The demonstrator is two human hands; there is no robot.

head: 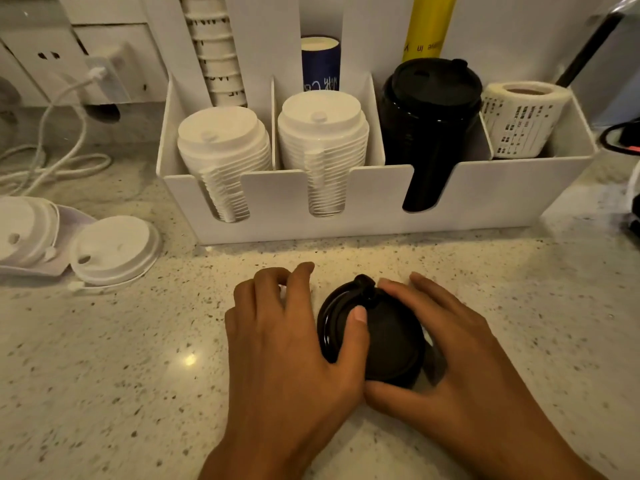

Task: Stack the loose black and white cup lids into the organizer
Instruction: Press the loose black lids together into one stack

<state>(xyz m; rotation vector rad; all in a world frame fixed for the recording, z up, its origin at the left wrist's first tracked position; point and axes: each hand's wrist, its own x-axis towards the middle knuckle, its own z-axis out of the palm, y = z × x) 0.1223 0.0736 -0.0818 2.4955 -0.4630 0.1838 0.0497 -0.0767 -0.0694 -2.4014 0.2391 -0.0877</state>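
Note:
A small pile of black lids (384, 337) lies on the speckled counter in front of me. My left hand (291, 344) holds its left side, thumb on top. My right hand (446, 344) curls around its right side, thumb at the near rim. Behind stands the white organizer (363, 199) with two stacks of white lids (225, 147) (323, 133) and a tall stack of black lids (429, 109). Loose white lids (114, 249) lie at the left, some on a plastic sleeve (27, 233).
A roll of printed labels (523, 116) fills the organizer's right slot. Paper cups, a blue tube (320, 62) and a yellow tube (429, 26) stand behind it. White cables (62, 143) and a wall socket are at the back left. Dark items sit at the right edge.

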